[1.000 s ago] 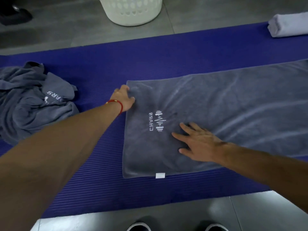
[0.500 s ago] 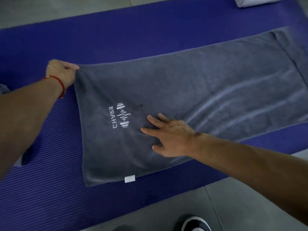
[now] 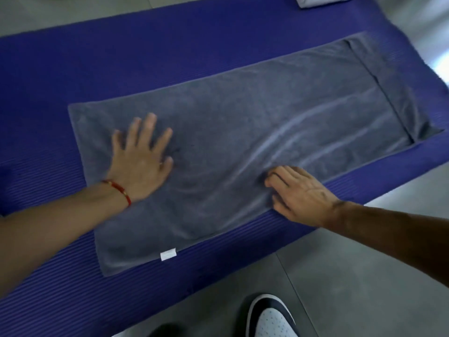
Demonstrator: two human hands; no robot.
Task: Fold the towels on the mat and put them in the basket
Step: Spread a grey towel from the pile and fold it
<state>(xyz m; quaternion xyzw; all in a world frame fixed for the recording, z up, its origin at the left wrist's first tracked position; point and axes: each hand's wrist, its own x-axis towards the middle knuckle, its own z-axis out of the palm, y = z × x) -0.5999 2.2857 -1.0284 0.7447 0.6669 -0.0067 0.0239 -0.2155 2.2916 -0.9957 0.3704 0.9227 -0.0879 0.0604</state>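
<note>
A long grey towel [image 3: 243, 132] lies spread flat across the purple mat [image 3: 145, 57], with a white tag at its near edge. My left hand [image 3: 142, 156] rests flat on the towel's left part, fingers spread, a red band on the wrist. My right hand [image 3: 298, 193] presses on the towel's near edge further right, fingers slightly curled, holding nothing. The towel's far right end shows a folded-over strip. The basket is out of view.
A folded light towel [image 3: 318, 0] peeks in at the top right edge. Grey floor tiles [image 3: 364, 276] lie in front of the mat, with my white and black shoe [image 3: 269, 317] at the bottom.
My left hand let go of the towel's far left corner and now lies flat on it, covering the logo. My right hand slid right along the towel. The view shifted right.
</note>
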